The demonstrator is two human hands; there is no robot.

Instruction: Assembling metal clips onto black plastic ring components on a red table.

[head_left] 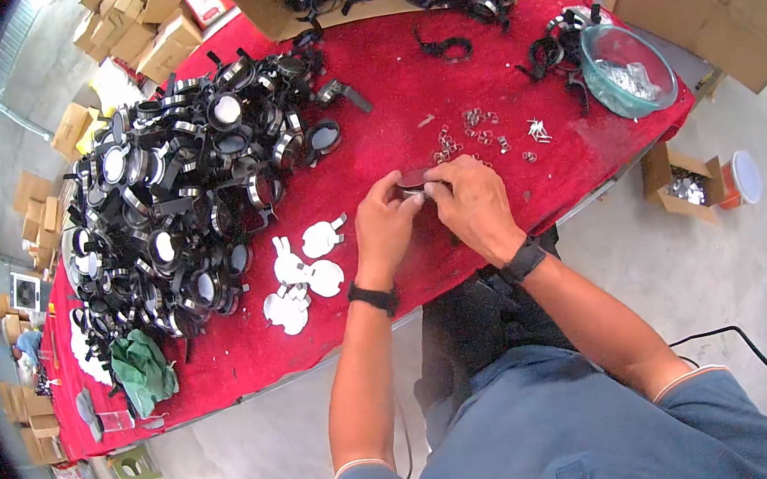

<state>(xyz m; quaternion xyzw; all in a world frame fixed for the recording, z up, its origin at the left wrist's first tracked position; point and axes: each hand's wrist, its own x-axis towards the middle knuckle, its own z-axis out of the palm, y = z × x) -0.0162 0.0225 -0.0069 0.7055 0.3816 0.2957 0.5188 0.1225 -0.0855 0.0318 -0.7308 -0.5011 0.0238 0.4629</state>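
Observation:
My left hand (384, 222) and my right hand (475, 206) meet over the red cloth near the table's front edge. Between their fingertips they pinch a small, round, watch-like piece (411, 180) with a glossy dark-reddish top. Fingers cover much of its rim, and any strap on it is hidden. Just beyond the hands lie small metal clips (446, 144) in loose groups and a few white pins (538, 131). Left of my left hand, several white round cards with tabs (325, 278) lie flat. Farther left rises a big heap of black-strapped round watches (170, 202).
A cardboard box (264, 4) of similar black-strapped pieces stands at the far edge. At the right corner, a clear bowl (614, 111) holds a plastic bag. A green cloth (142, 370) lies at front left. An open carton (683, 185) and white bucket (741, 179) stand on the floor.

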